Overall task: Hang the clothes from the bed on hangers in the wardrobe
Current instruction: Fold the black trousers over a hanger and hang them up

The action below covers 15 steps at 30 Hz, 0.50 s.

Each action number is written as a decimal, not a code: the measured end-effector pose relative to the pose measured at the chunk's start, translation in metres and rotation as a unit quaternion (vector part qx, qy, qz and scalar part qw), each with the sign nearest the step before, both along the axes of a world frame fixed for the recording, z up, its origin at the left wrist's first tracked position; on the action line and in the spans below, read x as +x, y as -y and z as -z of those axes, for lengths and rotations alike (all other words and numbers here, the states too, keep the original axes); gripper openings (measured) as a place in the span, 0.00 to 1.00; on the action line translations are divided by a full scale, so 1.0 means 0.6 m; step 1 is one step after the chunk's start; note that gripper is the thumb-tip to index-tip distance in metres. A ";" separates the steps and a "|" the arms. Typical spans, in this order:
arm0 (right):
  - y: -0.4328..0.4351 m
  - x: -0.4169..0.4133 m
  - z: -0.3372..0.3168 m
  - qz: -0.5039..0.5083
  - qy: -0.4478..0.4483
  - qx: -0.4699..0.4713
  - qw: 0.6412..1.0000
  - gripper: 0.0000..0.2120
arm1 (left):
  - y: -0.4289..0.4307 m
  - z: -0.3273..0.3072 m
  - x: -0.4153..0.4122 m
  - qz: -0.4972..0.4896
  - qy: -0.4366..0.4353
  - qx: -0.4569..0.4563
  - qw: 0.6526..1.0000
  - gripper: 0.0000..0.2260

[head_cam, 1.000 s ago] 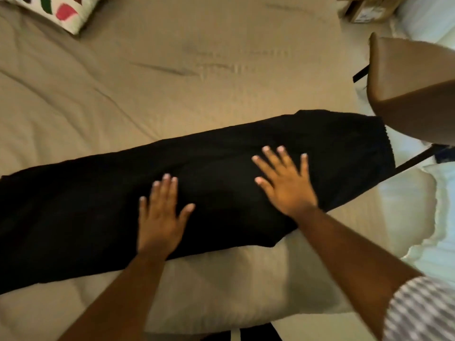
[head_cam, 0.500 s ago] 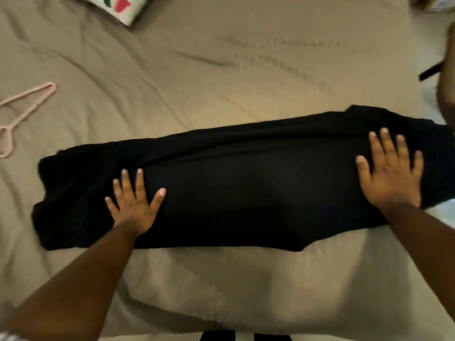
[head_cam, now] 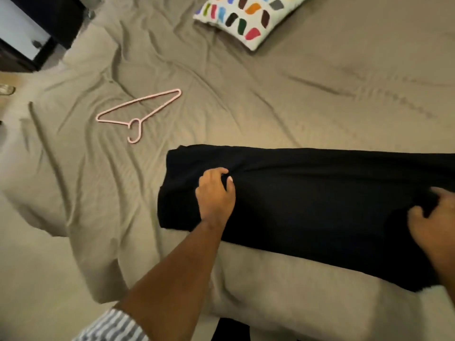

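The left hand and right hand, fingers curled, gripped the black garment on the bed, likely gathering it for the pink hanger far left.

A single head-worn camera looked forward and steeply down from the near edge of the bed, which filled nearly the whole wide frame. The black garment lay closest at lower right, the pillow farthest at top centre.

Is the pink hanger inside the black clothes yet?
No, the pink hanger lies bare on the bed sheet, apart from the black garment that the left hand and right hand grip.
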State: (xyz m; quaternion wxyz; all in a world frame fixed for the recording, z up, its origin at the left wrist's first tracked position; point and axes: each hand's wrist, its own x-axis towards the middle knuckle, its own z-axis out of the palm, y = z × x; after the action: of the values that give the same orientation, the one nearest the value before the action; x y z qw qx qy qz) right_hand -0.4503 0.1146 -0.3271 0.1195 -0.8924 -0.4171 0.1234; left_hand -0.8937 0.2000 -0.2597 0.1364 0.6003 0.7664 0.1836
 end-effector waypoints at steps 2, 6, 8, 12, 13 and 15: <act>0.006 -0.176 -0.062 -0.045 -0.009 0.029 0.999 0.22 | -0.012 -0.010 -0.065 -0.109 -0.022 0.057 0.992 0.17; -0.010 -0.458 -0.073 -0.146 -0.098 0.070 0.982 0.20 | -0.074 0.012 -0.237 -0.203 0.132 -0.132 0.961 0.32; -0.032 -0.570 -0.063 -0.193 -0.112 0.074 0.972 0.19 | -0.102 0.016 -0.289 -0.140 0.239 -0.196 0.941 0.30; -0.071 -0.711 -0.071 -0.236 -0.154 0.044 0.958 0.19 | -0.151 0.022 -0.328 -0.114 0.304 -0.222 0.919 0.32; -0.079 -0.726 -0.073 -0.238 -0.164 0.034 0.957 0.20 | -0.160 0.027 -0.330 -0.114 0.310 -0.227 0.916 0.33; -0.091 -0.741 -0.075 -0.239 -0.171 -0.004 0.956 0.20 | -0.171 0.029 -0.328 -0.105 0.317 -0.225 0.915 0.26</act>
State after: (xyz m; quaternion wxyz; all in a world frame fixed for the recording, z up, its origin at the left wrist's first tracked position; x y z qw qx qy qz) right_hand -0.8951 0.1693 -0.2819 0.1528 -0.7328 -0.5907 0.3011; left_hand -1.0906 0.3029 -0.2770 0.4840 0.3797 0.7625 0.2004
